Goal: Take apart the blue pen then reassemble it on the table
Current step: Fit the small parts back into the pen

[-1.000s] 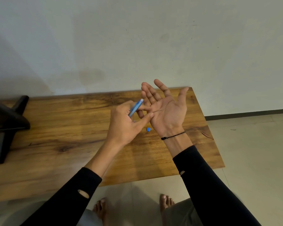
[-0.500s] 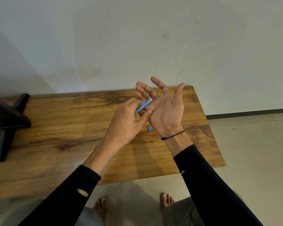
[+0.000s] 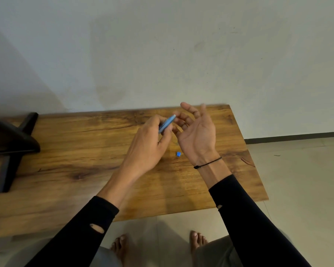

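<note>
My left hand grips the blue pen barrel above the wooden table, with the barrel's far end pointing up and right toward my right fingers. My right hand is held palm up just to the right, fingers curling inward and blurred near the barrel's tip; nothing shows in its palm. A small blue pen part lies on the table between my two wrists.
A black stand sits on the table's left end. The table's back edge meets a pale wall, and its right edge drops to a tiled floor. My bare feet show below the front edge.
My right hand's fingers have curled in from a flat open palm. Both hands shifted slightly, and the barrel stays in my left hand, tilted toward the right fingers.
</note>
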Motion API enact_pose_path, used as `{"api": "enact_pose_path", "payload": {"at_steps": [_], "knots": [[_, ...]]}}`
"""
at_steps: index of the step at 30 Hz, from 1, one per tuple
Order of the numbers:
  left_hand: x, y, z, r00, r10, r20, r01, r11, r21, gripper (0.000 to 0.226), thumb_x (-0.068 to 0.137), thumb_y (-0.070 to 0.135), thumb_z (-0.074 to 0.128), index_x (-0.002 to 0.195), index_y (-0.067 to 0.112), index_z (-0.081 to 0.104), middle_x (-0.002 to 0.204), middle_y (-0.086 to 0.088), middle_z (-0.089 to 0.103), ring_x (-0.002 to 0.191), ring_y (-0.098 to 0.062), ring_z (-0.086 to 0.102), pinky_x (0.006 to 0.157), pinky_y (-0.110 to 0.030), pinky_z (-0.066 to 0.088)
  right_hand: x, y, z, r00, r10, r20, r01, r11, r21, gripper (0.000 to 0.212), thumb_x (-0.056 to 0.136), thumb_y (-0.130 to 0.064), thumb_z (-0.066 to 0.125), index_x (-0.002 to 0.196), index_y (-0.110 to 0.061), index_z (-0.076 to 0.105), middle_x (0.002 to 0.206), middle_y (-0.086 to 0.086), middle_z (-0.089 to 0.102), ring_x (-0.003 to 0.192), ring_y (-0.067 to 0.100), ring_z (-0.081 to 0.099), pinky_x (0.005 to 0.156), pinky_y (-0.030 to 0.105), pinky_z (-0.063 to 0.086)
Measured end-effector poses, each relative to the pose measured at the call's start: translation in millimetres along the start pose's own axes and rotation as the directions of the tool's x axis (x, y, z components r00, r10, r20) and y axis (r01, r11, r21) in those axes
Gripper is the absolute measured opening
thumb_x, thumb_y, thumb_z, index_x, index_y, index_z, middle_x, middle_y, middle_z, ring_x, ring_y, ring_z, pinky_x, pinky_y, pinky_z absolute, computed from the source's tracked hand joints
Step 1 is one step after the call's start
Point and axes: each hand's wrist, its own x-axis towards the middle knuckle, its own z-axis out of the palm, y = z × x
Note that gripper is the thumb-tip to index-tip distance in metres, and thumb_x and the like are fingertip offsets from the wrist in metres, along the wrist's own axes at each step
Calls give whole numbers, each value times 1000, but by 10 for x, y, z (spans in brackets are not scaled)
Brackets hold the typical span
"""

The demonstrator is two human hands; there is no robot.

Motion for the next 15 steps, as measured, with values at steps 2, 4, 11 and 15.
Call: {"api": "enact_pose_path", "payload": {"at_steps": [2,4,11,15], "knots": [[27,-37,-38,999,-25,-28,23,998,-50,12,110,30,54,102,22,58,78,18,53,69,9,55,59,-9,38,-8,-19,-22,1000,1,19,1,992,-128,31,103,-24,53,123,-2,62,90,13,66,78,21,60,73,34,51],[53,-75,-59,997,-65,-42,62,996,-69,18,111,31,54,101,18,59,75,15,52,65,7,55,57,-11,38,-17,-4,-20,998,6,65,12,964,-266,24,97,-9,60,118,0,63,87,15,66,70,20,60,68,34,52],[72,-140,-64,993,-118,-17,118,993,-27,19,111,36,52,106,19,60,83,13,53,67,0,51,58,-14,39,-54,84,53,985,-27,172,102,887,-450,5,102,2,62,107,2,64,90,15,69,74,23,66,72,41,61],[70,-161,-57,994,-113,-15,112,994,-11,19,110,36,54,103,19,59,82,13,53,67,-1,51,58,-13,38,-40,79,42,982,-50,181,132,869,-477,7,103,-4,65,107,1,63,85,11,74,72,18,73,70,39,65]]}}
